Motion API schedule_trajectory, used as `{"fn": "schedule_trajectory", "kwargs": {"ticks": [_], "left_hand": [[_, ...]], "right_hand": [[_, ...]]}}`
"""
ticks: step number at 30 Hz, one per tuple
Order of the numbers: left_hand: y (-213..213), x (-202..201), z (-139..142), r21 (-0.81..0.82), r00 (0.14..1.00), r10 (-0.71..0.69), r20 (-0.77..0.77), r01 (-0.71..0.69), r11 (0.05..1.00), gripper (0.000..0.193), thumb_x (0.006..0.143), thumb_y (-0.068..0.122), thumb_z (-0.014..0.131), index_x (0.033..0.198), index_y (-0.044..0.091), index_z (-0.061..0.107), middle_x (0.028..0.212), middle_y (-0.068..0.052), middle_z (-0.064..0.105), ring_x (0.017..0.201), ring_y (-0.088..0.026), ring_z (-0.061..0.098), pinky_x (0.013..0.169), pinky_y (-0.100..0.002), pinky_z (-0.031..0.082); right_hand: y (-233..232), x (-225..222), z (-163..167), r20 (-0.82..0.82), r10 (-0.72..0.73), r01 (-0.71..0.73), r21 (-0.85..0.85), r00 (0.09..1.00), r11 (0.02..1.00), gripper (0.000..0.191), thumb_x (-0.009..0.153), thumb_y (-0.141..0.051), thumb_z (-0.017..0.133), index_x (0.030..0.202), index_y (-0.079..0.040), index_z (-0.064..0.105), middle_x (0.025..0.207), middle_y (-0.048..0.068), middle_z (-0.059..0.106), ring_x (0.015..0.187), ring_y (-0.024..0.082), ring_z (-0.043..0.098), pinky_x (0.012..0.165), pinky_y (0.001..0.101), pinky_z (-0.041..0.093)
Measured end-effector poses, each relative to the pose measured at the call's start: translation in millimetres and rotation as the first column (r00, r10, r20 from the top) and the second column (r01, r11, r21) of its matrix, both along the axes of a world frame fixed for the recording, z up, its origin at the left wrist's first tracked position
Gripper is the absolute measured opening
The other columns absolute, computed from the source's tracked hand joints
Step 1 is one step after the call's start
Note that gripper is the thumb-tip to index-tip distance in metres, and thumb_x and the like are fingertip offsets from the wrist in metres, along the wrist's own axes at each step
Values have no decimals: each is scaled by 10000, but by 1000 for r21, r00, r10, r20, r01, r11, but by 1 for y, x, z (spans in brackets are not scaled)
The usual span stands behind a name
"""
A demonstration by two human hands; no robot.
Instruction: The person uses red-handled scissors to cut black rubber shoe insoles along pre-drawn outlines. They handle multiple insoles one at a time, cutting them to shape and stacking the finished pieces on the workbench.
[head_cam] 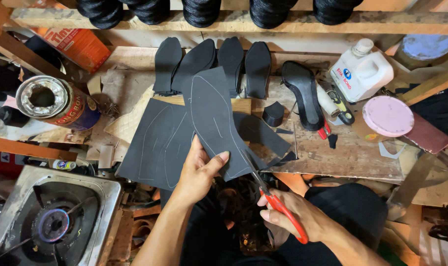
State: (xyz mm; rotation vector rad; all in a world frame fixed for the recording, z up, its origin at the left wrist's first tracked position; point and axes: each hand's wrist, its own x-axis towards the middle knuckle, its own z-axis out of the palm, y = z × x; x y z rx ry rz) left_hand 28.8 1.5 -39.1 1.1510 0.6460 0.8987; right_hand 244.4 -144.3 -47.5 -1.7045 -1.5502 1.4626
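Note:
My left hand point(198, 170) grips the lower edge of a black sheet piece point(213, 118) marked with a pale sole-shaped outline, thumb on top. In my right hand point(288, 214) are red-handled scissors point(278, 204), their blades at the piece's lower right edge. A larger black sheet point(157, 143) with more traced outlines lies underneath on the wooden bench point(352, 155). Several cut black soles point(209, 61) lean in a row at the back.
A black high-heel sole point(303, 93), a white plastic jug point(361, 73), a pink round lid point(387, 116) and a utility knife point(340, 104) sit on the right. An open glue can point(54, 101) stands left; a lit gas stove point(54, 221) is at lower left.

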Motion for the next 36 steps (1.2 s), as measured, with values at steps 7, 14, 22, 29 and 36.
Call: {"fn": "schedule_trajectory", "kwargs": {"ticks": [7,14,22,29,36], "left_hand": [[-1,2,4,-20,999,22,-48,-23,1000,665,921,-20,609,1519,56,329,1403,-128,560,1299,-212,557,1092,-380,464],[-1,6,3,-10,1000,28,5,-27,1000,676,920,-39,605,1529,45,323,1414,-124,552,1318,-203,536,1118,-368,436],[-4,8,-12,-41,1000,8,29,-7,999,653,921,-48,599,1517,38,344,1374,-133,571,1282,-212,560,1100,-363,452],[-10,8,-25,-24,999,29,-15,-30,999,605,930,-56,604,1474,32,356,1355,-102,541,1265,-190,545,1088,-359,459],[-16,8,-24,-62,1000,-19,-13,18,998,671,926,-65,582,1532,42,315,1398,-100,532,1296,-184,531,1109,-345,433]], "right_hand": [[-2,-1,-6,-31,-39,42,95,999,995,249,863,-295,696,820,-54,653,657,17,625,615,145,610,609,313,515],[-5,1,-10,-80,-94,103,112,992,988,265,844,-251,724,718,-39,627,554,29,572,520,140,543,504,327,452],[-16,7,-24,-43,-127,132,152,991,980,265,822,-243,745,701,-36,632,562,43,577,522,146,542,510,332,465],[-18,5,-32,1,-88,87,170,996,982,270,837,-284,738,754,-36,671,594,44,596,577,153,581,552,331,487],[-15,0,-24,-40,-101,104,63,994,993,241,833,-286,716,830,-45,706,676,22,649,637,137,621,616,301,521]]}}
